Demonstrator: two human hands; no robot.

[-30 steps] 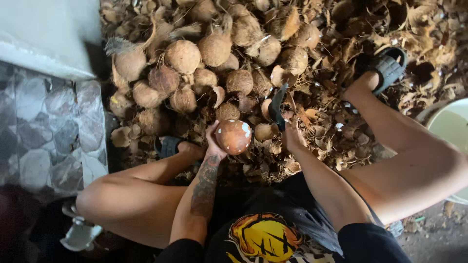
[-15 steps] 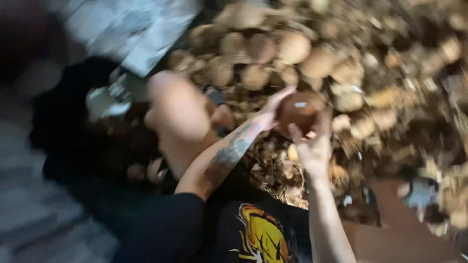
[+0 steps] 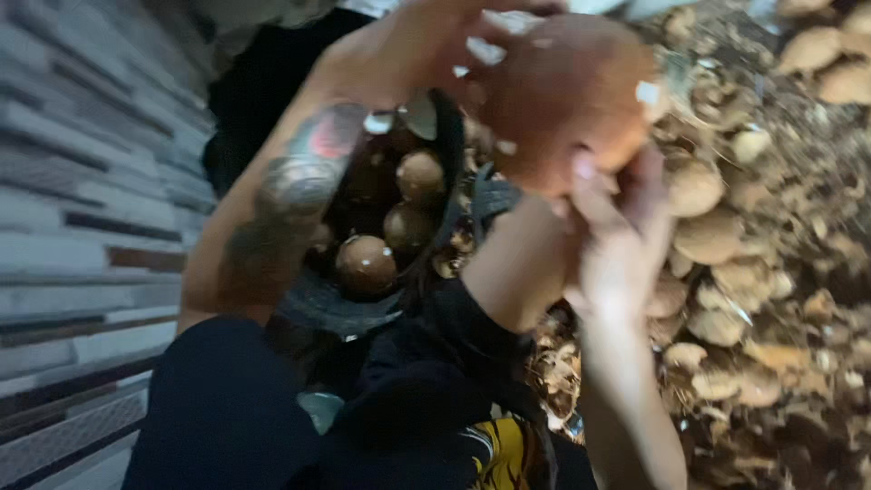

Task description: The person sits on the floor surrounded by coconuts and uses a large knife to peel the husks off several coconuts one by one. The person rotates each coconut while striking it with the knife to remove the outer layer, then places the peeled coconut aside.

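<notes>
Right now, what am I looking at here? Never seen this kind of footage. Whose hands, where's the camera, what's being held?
There is no machine: a person works with bare hands, and the one camera sits on their head, looking down. The picture is blurred. Both hands hold one round brown husked coconut: the left hand, on a tattooed forearm, grips it from above, and the right hand cups it from below. Under the left arm stands a dark container with several similar brown coconuts inside. To the right, a heap of pale unhusked coconuts and husk scraps covers the ground. The person's legs and dark shorts fill the bottom.
</notes>
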